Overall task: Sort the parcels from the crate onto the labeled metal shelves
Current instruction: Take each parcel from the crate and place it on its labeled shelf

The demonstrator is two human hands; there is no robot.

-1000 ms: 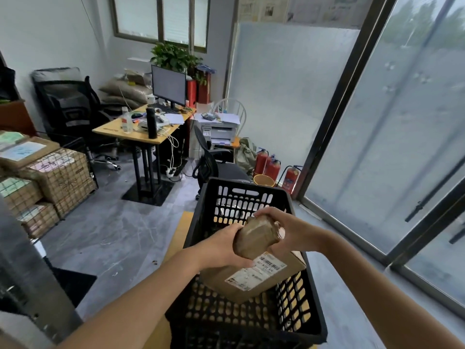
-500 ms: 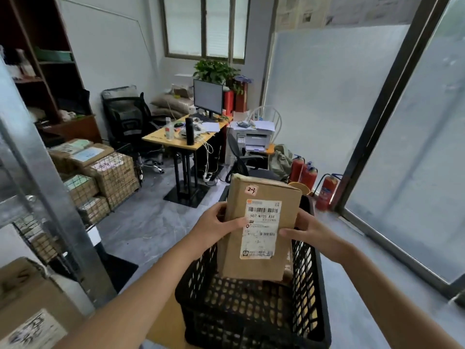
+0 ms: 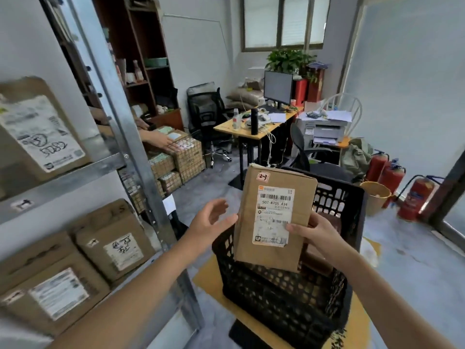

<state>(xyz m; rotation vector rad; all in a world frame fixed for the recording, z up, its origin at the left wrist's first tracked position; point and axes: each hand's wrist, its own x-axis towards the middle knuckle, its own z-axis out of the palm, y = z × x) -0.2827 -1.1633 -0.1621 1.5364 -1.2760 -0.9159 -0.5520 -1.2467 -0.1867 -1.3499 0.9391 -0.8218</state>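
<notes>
step: checking label [image 3: 273, 217] on parcel [image 3: 302, 197], upright over crate [image 3: 276, 298]
right hand [image 3: 319, 235]: pinching parcel's lower edge, thumb on label
left hand [image 3: 208, 222]: spread, just beside parcel
next: likely matching tag [image 3: 263, 176] to metal shelves [image 3: 63, 177], left

soft daylight, warped edges

cool, even daylight enters through the window [image 3: 284, 21] on the back wall and the frosted panes [image 3: 407, 84] right of it; shadows are faint. far left of the window the shelf post [image 3: 130, 147] bows with wide-angle distortion. below the window, the label [image 3: 274, 215] on the parcel [image 3: 264, 255] reads sharp; the boxes [image 3: 50, 295] far below-left of it are smeared.
</notes>
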